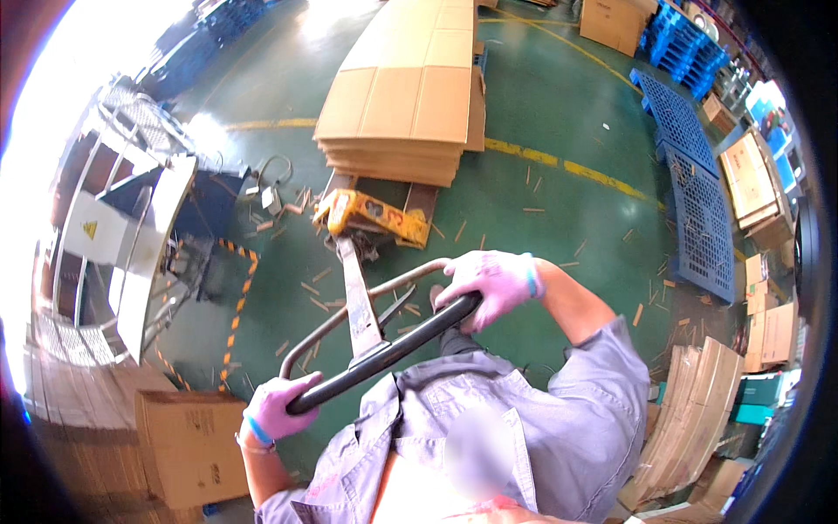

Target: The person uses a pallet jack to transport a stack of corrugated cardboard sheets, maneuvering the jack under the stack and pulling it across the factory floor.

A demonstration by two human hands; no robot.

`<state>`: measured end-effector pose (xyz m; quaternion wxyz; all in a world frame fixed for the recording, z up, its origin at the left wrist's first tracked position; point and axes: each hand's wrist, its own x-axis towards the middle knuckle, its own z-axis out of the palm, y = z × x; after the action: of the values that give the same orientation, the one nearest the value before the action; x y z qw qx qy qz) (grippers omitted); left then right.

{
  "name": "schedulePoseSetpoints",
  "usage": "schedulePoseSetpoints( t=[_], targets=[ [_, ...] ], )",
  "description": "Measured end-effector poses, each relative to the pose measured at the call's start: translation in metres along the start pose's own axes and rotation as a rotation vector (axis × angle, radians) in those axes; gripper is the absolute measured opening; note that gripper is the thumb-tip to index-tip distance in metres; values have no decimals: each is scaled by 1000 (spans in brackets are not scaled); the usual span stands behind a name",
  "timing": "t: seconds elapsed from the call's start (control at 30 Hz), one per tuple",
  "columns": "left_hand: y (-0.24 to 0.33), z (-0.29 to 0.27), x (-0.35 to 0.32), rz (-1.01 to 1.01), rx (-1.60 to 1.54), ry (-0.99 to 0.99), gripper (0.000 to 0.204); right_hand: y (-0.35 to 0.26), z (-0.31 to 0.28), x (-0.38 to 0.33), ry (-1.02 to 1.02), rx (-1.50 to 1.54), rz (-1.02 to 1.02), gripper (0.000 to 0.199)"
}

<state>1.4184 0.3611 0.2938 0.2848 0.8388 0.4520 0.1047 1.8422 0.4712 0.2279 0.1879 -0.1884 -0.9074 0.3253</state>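
your left hand is closed around the near end of the black handle bar of the pallet jack; your right hand is closed around the far end of the same bar, with the fingers wrapped fully over it; both hands wear thin pink gloves, and neither holds anything else; the bar is tilted across the view, from low on your left to higher on your right, just in front of your grey shirt.

the grey tiller goes from the bar down to the yellow head of the jack, and the head stands directly before the stack of flat cardboard sheets; i judge that the forks are already pushed under this stack, because the load sits right behind the yellow head, but the forks themselves are hidden and i cannot tell if the load is lifted from the green floor or not; so the part of taking hold of the jack and joining it with the load seems done, and the moving of the load seems the part that remains; where it must go, the picture does not show.

around you there are small wood splinters on the floor; a yellow line runs across behind the stack; blue plastic pallets lie well apart on your right; a brown carton stands near your left elbow, and leaning cardboard sheets are beside your right arm; a white metal machine stands on your left.
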Motion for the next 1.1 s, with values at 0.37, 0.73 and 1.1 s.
schedulePoseSetpoints(
  t=[0.37,0.73,1.1],
  targets=[
    [23,219,-73,-323,334,80,19,-50,164,-83,-459,-461,583,38],
    [46,285,-77,-477,525,41,16,-54,195,-135,-427,-537,643,34],
    [91,285,-78,-506,514,-30,17,-80,166,-161,-450,-491,628,33]
  ],
)
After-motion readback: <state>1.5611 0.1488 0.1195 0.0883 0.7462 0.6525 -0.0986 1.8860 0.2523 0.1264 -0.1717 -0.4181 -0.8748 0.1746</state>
